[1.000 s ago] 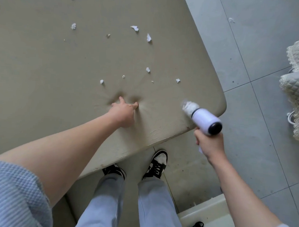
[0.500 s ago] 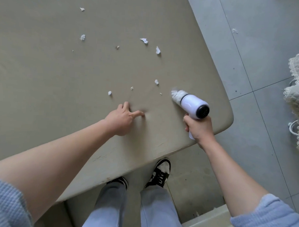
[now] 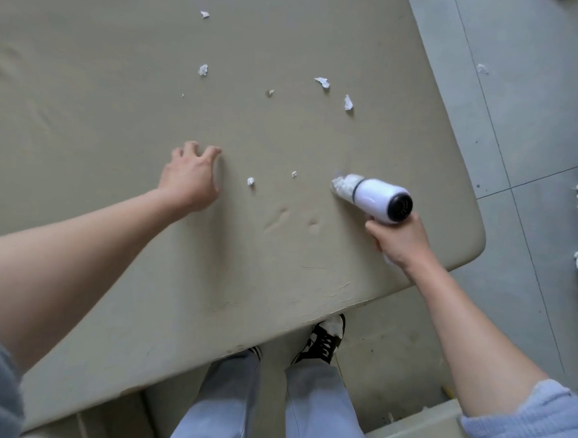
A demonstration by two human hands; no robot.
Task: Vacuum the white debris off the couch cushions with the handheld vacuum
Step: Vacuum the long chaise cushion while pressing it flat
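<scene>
The handheld vacuum [image 3: 376, 199] points its clear, blurred nozzle onto the couch cushion [image 3: 121, 79], its handle hidden inside the right hand [image 3: 399, 240] wrapped around it. White debris [image 3: 251, 181] lies just left. The left hand [image 3: 191, 176] hovers, fingers spread and empty.

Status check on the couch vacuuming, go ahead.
Right hand gripping vacuum, nozzle at cushion. Left hand open, near scraps. Nothing blocking.

A couch cushion [image 3: 121, 79] fills the view. Paper scraps [image 3: 250, 181] lie on it between the left hand [image 3: 191, 178] and the handheld vacuum [image 3: 373, 197], which the right hand [image 3: 397, 238] grips near the cushion's right edge. More scraps [image 3: 348, 103] lie farther back.
</scene>
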